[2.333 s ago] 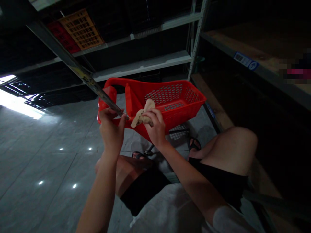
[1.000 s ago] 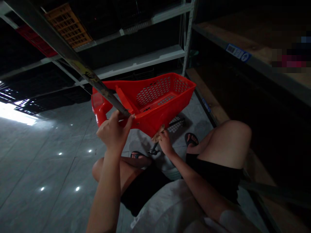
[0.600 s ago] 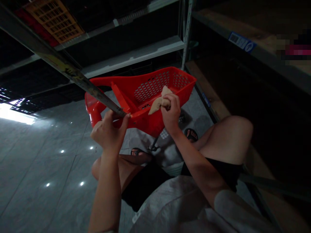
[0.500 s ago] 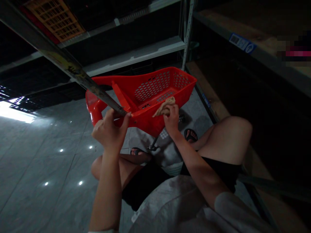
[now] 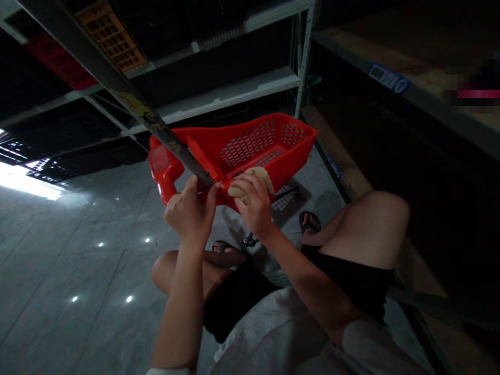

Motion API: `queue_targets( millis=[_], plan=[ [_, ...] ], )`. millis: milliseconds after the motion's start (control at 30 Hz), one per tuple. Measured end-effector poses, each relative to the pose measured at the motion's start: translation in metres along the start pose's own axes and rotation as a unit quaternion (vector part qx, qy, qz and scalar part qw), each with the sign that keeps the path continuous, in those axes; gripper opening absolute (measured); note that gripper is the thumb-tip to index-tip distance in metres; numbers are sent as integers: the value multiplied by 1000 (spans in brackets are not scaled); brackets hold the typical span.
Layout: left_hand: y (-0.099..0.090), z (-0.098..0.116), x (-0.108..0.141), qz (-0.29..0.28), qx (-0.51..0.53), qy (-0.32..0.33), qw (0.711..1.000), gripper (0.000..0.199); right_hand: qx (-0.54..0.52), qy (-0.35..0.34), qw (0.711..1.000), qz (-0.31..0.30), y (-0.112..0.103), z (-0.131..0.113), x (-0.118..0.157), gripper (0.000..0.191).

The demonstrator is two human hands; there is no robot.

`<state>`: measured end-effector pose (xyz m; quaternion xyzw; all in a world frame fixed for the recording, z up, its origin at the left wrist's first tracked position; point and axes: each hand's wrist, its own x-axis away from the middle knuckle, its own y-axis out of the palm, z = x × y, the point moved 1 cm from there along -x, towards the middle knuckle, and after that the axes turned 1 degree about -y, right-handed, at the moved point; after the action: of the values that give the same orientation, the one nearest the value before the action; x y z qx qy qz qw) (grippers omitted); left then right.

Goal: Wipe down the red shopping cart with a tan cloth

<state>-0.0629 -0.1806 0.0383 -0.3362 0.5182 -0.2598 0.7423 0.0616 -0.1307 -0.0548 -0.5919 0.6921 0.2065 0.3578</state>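
Observation:
A small red plastic shopping cart [image 5: 299, 159] with a perforated basket stands before me. A worn, dark pole [image 5: 156, 125] slants down from the upper left to the cart's near rim. My left hand [image 5: 191, 211] is closed around the pole's lower end, its thumb at the red rim. Whether its hidden fingers also grip the cart, I cannot tell. In my right hand [image 5: 253, 205] is a crumpled tan cloth [image 5: 263, 177], pressed to the cart's near side just right of my left hand. The fingers lie bent over the cloth and cover part of that rim.
Grey metal shelving [image 5: 234, 96] runs behind the cart, with an orange crate [image 5: 121, 44] and a red crate [image 5: 58, 60] on it. A wooden shelf with a blue label [image 5: 389, 78] is close on my right. Shiny grey floor [image 5: 78, 250] spreads to the left.
My right hand has moved the cloth left along the cart's near side, close to my left hand. My left hand keeps its hold. The view has shifted slightly.

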Motion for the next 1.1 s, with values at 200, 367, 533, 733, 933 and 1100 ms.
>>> queue_targets(
  millis=[200, 367, 533, 733, 933, 1100],
  plan=[
    [4, 2, 2, 2, 1, 3, 1000, 39, 6, 162, 985, -56, 3, 48, 97, 22],
    [2, 7, 2, -9, 0, -2, 1000, 37, -29, 112, 993, -5, -3, 17, 59, 27],
    [-17, 22, 6, -83, 27, 22, 996, 42, -33, -18, 999, 37, -13, -41, -17, 26],
    [-39, 20, 13, -175, 90, 141, 970, 48, 2, -30, 998, 63, -37, 5, 6, 33],
    [-20, 1, 10, -55, 70, 196, 977, 43, -38, 59, 997, 10, -48, 0, -15, 27],
    [-6, 10, 13, 21, 56, 186, 981, 39, -91, 110, 989, -27, -39, -35, -42, 51]
  ],
)
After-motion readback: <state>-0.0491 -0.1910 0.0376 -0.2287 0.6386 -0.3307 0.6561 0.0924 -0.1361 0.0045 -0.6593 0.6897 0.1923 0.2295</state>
